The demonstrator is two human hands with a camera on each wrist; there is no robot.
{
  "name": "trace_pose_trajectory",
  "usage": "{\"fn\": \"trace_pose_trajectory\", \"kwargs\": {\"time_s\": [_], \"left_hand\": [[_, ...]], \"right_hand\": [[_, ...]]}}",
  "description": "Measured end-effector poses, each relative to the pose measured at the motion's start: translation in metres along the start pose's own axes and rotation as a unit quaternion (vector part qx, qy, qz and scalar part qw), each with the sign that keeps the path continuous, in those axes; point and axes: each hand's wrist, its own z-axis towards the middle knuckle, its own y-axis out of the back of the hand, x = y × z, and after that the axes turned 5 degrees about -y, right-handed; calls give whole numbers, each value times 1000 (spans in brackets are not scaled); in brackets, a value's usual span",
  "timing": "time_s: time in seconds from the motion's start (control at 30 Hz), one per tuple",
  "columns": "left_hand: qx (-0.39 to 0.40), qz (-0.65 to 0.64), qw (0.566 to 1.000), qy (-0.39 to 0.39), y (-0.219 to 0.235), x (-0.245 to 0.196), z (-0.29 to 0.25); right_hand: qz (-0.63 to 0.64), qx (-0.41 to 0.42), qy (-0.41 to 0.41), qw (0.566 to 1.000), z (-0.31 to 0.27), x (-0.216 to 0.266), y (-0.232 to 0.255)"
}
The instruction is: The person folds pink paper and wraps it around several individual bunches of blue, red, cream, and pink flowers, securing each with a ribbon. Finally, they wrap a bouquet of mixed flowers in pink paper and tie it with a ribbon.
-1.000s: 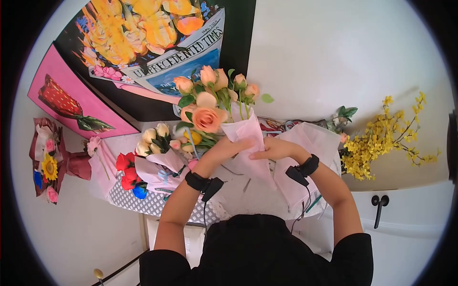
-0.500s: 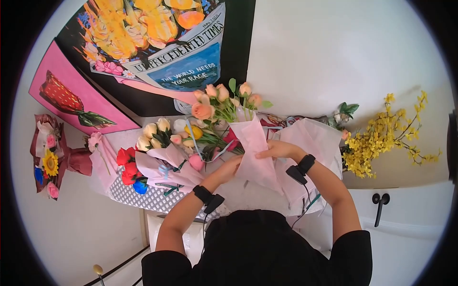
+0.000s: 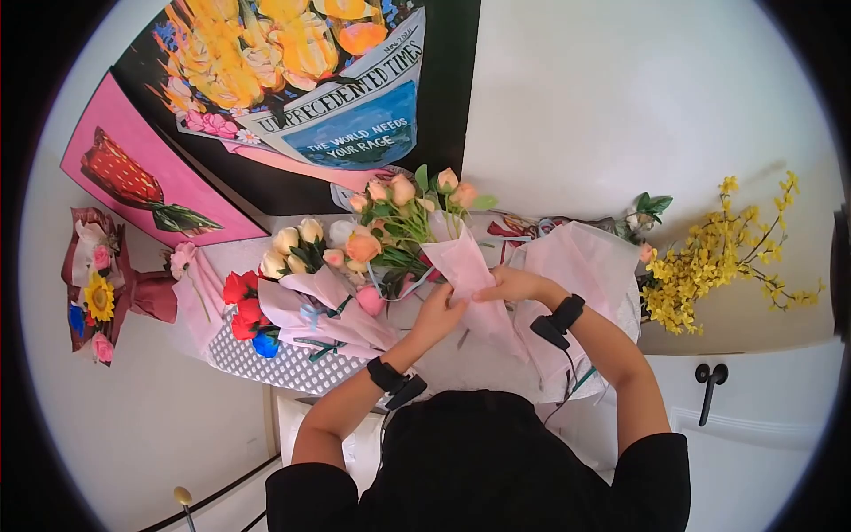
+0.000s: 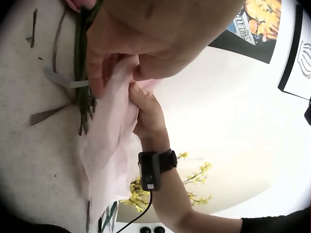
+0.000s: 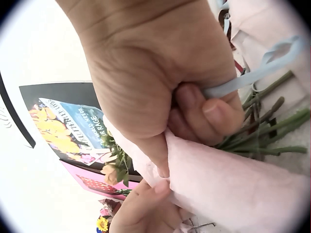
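Note:
Pale pink wrapping paper (image 3: 463,258) is rolled into a cone around a bunch of peach roses (image 3: 402,190), upright with the blooms above. At the paper's left edge, my left hand (image 3: 437,312) pinches a fold between thumb and fingers; the left wrist view shows this paper (image 4: 114,111) between them. My right hand (image 3: 519,285) grips the right side, its thumb on the paper and its other fingers curled, as the right wrist view shows. Both thumbs come close together at the fold. In the right wrist view, a light blue ribbon (image 5: 257,77) passes beside the right fingers.
Left on the table stand a wrapped bouquet (image 3: 310,315), cream roses (image 3: 292,248) and red roses (image 3: 244,301). Loose green stems (image 5: 272,131) lie behind the wrap. More pink paper (image 3: 581,266) spreads at right, near yellow blossom branches (image 3: 700,279). Paintings (image 3: 355,124) lean at the back.
The roses and their wrap have come down and away from the head camera. My left hand has moved from the paper's front to its lower left edge. The right hand keeps its grip.

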Motion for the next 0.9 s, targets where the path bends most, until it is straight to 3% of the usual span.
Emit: {"fn": "trace_pose_trajectory", "kwargs": {"time_s": [0.03, 0.07, 0.13, 0.27, 0.37, 0.43, 0.47, 0.53, 0.63, 0.77, 0.83, 0.9], "left_hand": [[0, 93, 991, -100, 2, 12, 4], [0, 93, 991, -99, 5, 16, 6], [72, 99, 992, -14, 14, 23, 10], [81, 151, 985, 9, 26, 16, 20], [128, 62, 990, -13, 24, 12, 24], [54, -27, 993, 99, 13, -2, 20], [55, -26, 993, 97, 8, -5, 19], [-14, -70, 992, 102, 0, -9, 17], [-27, -84, 991, 99, -2, 0, 16], [-17, -90, 994, 64, -1, 8, 9], [-12, -247, 965, 89, -2, 12, 5], [-1, -305, 949, 82, 1, -9, -1]], "right_hand": [[-29, 5, 2, 1000, 3, -8, 0], [-28, 5, 2, 1000, 1, -4, 0], [31, 18, -13, 999, -6, 4, 2], [47, 50, -49, 996, -9, 3, 10], [44, 55, -36, 997, -11, 5, 10], [-4, 46, -25, 999, -7, 3, 7], [-4, 44, -24, 999, -3, -1, 4], [-36, -9, 52, 998, 4, -9, -2], [-15, -9, 78, 997, -5, 10, -2], [-79, 17, 22, 997, -7, 18, 0], [-58, 9, 50, 997, -8, 18, -4], [-61, 3, 54, 997, -6, 14, -5]]}}
